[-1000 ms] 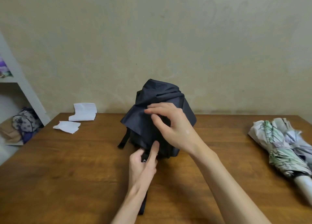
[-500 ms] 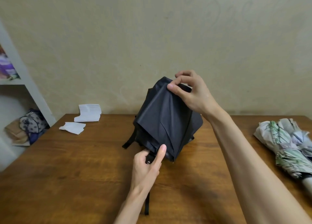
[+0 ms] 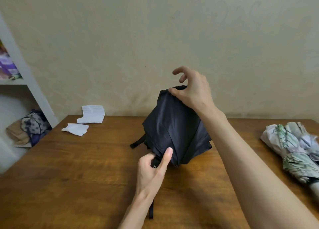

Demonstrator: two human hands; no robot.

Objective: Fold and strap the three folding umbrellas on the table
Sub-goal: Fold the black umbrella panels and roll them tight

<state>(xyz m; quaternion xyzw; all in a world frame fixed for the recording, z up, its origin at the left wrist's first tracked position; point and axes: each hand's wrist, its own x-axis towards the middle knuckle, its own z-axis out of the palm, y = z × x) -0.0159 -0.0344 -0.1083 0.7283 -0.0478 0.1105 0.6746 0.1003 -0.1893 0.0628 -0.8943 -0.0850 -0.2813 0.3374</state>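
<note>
The black umbrella (image 3: 174, 130) stood mid-frame on the counter (image 3: 86, 168). The left hand (image 3: 151, 170) grasped its lower end; the right hand (image 3: 191, 89) lay released, thumb on its top, fingers lifted clear.

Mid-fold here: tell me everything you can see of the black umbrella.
The black umbrella is a collapsed folding one, its matte dark fabric loose in broad pleats, not yet strapped. It stands tip-up, tilted, over the wooden table. A strap sticks out at its left; a thin cord trails toward the camera. The left hand grips its lower end; the right hand rests its thumb on top, fingers lifted.
</note>
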